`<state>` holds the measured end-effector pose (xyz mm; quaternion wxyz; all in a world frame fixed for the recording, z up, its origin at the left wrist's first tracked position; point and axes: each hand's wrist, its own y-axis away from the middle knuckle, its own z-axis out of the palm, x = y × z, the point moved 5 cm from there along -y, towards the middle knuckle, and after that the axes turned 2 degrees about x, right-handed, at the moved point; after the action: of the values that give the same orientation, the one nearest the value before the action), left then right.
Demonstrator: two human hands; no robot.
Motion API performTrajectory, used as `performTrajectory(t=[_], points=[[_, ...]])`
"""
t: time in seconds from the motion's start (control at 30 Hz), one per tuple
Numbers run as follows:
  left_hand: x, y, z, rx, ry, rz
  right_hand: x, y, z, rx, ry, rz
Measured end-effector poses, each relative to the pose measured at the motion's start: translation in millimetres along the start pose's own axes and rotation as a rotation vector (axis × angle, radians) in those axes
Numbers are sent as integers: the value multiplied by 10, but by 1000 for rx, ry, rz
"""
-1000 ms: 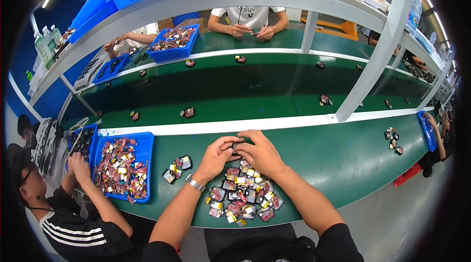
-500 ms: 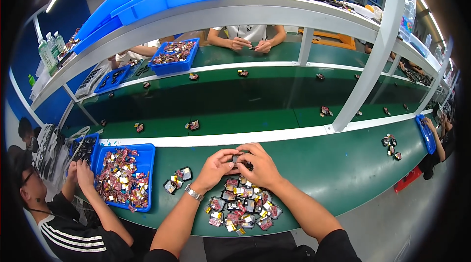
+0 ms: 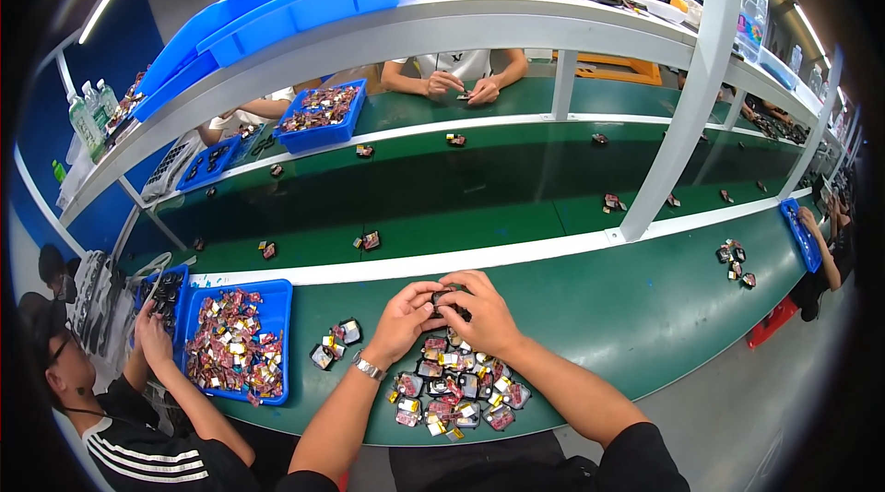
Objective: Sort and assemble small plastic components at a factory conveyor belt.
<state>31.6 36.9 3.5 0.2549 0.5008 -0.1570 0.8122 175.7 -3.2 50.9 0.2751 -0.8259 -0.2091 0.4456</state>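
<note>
Evidently, from the head view, little has changed: your left hand (image 3: 398, 323) and right hand (image 3: 489, 315) still grip a dark casing (image 3: 452, 300) at twelve o'clock of the heap of parts (image 3: 468, 387), which looks unaltered, so this piece seems still being worked, not yet set down

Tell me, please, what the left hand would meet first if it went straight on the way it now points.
The left hand points at the small dark part, so probably that first, then the right hand; depth there is unclear.
</note>
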Motion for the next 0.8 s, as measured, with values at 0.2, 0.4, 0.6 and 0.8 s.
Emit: performTrajectory(t=[0.2, 0.4, 0.6, 0.8], points=[[-34, -25, -17, 1, 34, 2, 69, 25, 7, -16, -49, 65], [-51, -29, -47, 15, 33, 4, 115, 63, 84, 31, -39, 90], [-63, -25, -12, 5, 40, 10, 199, 101, 85, 3, -109, 162], [-49, -52, -45, 32, 47, 71, 134, 104, 83, 7, -92, 173]])
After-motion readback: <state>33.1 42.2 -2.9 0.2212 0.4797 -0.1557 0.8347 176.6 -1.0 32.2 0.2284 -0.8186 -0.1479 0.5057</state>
